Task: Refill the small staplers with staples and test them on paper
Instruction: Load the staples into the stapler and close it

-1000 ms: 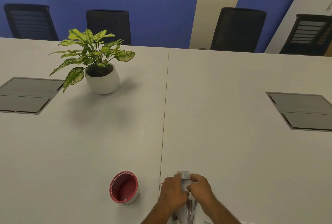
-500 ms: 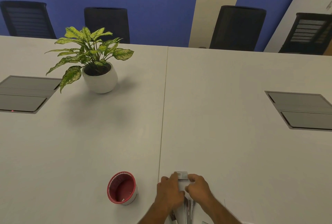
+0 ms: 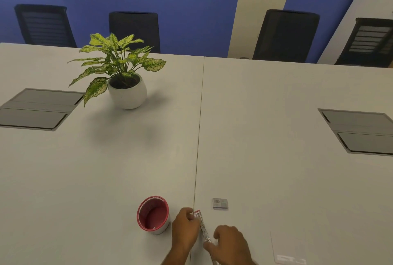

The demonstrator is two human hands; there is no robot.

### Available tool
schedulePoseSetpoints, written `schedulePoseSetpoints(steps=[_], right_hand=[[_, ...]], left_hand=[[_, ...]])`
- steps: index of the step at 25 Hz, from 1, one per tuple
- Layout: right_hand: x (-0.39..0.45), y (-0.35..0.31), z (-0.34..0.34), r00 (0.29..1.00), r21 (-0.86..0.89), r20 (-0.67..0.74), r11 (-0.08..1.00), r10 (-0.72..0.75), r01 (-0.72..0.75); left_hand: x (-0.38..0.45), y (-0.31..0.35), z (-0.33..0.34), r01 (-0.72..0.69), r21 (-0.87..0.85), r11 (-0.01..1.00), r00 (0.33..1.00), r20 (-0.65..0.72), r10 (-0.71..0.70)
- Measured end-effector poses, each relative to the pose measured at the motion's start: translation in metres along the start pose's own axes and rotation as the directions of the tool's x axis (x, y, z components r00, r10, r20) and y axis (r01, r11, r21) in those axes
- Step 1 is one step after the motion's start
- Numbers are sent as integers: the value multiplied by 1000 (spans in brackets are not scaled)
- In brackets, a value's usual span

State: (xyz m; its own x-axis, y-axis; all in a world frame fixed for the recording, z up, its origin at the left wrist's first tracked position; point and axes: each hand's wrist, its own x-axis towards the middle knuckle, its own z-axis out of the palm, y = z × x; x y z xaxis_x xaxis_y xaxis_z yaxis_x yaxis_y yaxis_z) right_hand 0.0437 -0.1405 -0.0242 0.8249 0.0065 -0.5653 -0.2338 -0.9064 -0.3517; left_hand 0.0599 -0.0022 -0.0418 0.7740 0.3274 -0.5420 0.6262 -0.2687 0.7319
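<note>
A small red stapler [image 3: 202, 225], swung open with its metal channel showing, lies between my hands near the table's front edge. My left hand [image 3: 184, 229] grips its front end. My right hand [image 3: 230, 245] is curled at its rear end and touches the metal part. A small grey staple box [image 3: 220, 203] with a barcode lies alone on the table just beyond the stapler. A white sheet of paper [image 3: 290, 247] lies to the right of my right hand.
A red cup [image 3: 153, 218], empty inside, stands left of my left hand. A potted plant [image 3: 125, 86] sits at the far left. Grey cable hatches [image 3: 36, 108] [image 3: 361, 131] are set into the white table. Black chairs line the far side.
The staple box, held between both hands before, now lies on the table. Both hands have drawn back toward me and hold the open stapler. The view shifted slightly.
</note>
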Motion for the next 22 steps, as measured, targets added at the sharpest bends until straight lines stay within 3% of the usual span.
schedulePoseSetpoints(steps=[3, 5, 11, 15, 19, 22], right_hand=[[5, -5, 8, 987, -140, 155, 990, 33, -12], [7, -7, 11, 982, -190, 185, 982, 44, -8], [-6, -6, 9, 992, -131, 130, 991, -2, 19], [-19, -3, -1, 995, -53, 98, 998, -33, 39], [-37, 5, -13, 999, 51, -11, 998, -38, 38], [-47, 10, -24, 992, 140, -116, 987, -57, 73]], left_hand=[[-2, -13, 1, 74, -128, 989, 997, 25, -71], [-4, -17, 1, 136, -220, 966, 991, 47, -129], [-8, -22, 0, 242, -375, 895, 967, 167, -192], [-15, -18, -4, 331, -521, 787, 936, 289, -203], [-23, -13, -3, 361, -664, 654, 922, 358, -146], [-32, -3, -4, 359, -702, 614, 915, 395, -83]])
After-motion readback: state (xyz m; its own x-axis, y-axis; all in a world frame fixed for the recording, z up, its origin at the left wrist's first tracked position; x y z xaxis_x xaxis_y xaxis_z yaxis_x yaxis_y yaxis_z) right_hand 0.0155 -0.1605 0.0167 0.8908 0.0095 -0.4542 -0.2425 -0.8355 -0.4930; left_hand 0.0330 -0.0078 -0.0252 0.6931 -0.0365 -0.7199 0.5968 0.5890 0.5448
